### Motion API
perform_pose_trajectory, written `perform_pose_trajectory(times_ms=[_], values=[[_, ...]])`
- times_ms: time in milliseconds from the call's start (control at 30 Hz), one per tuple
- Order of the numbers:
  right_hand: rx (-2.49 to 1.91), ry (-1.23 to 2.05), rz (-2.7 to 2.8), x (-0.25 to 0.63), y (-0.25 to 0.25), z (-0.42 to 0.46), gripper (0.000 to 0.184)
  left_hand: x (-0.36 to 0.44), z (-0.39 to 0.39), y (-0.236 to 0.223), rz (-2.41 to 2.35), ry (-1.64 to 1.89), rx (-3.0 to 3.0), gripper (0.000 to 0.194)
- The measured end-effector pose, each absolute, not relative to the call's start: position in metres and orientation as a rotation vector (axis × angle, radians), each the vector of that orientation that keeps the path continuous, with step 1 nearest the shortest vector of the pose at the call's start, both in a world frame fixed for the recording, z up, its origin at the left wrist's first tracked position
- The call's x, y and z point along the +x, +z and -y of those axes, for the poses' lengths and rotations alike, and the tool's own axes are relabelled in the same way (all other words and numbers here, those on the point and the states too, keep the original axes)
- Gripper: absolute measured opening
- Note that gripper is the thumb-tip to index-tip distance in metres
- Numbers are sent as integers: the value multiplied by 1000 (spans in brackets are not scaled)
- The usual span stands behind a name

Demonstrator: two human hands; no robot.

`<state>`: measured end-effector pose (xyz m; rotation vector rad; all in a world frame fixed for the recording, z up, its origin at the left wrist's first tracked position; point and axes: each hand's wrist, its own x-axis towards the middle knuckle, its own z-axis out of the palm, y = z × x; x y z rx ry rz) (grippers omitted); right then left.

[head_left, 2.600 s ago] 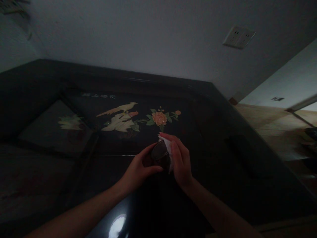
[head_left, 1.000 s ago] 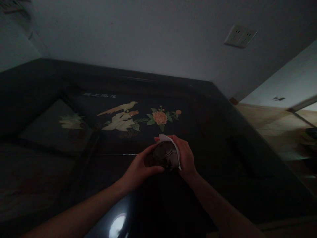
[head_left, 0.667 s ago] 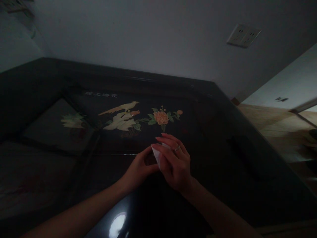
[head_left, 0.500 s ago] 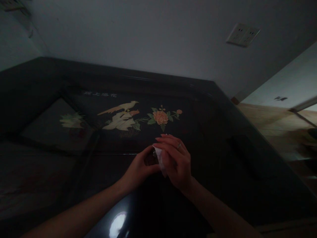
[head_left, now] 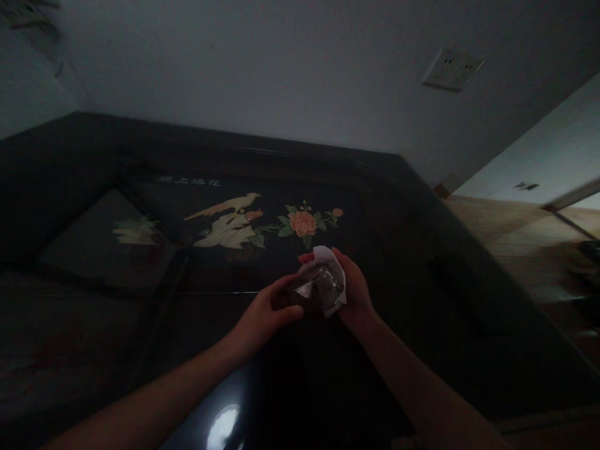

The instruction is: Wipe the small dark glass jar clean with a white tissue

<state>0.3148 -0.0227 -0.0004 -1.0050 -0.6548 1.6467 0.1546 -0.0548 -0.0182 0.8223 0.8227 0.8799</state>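
Note:
My left hand (head_left: 267, 312) is curled around the left side of a small, see-through glass (head_left: 325, 287), thumb below and fingers above. The glass is tilted on its side, its shiny end turned to the right; its exact shape is hard to make out in the dim light. A white tissue (head_left: 322, 253) wraps around that right end. Behind the tissue, my right hand (head_left: 356, 290) is closed on it, most of its fingers hidden. Both hands are over the near middle of a glossy black tabletop (head_left: 300, 375).
Inlaid in the tabletop are a pale bird (head_left: 234, 203) and an orange flower (head_left: 303, 223). A grey wall (head_left: 262, 69) with a socket plate (head_left: 452, 70) rises behind the far edge. Wooden flooring (head_left: 497, 225) shows at the right. Dark, unclear shapes stand at the right edge.
My right hand has turned and opened the tissue out around the glass's end, which now shows more. The left hand stays nearly in place, still holding the glass.

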Motion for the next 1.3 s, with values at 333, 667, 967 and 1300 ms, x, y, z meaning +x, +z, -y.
perform_pose_trajectory(times_ms=[333, 667, 967, 1300], values=[[-776, 1749, 406, 327, -19, 11, 51, 152, 43, -11, -591, 983, 493, 52], [-786, 1720, 566, 326, -19, 8, 48, 148, 47, -17, -627, 1065, 784, 66], [-745, 1715, 585, 325, -22, 8, 50, 148, 52, -15, -580, 1011, 913, 91], [-764, 1711, 583, 324, -15, 12, 45, 147, 51, -13, -665, 997, 859, 91]])
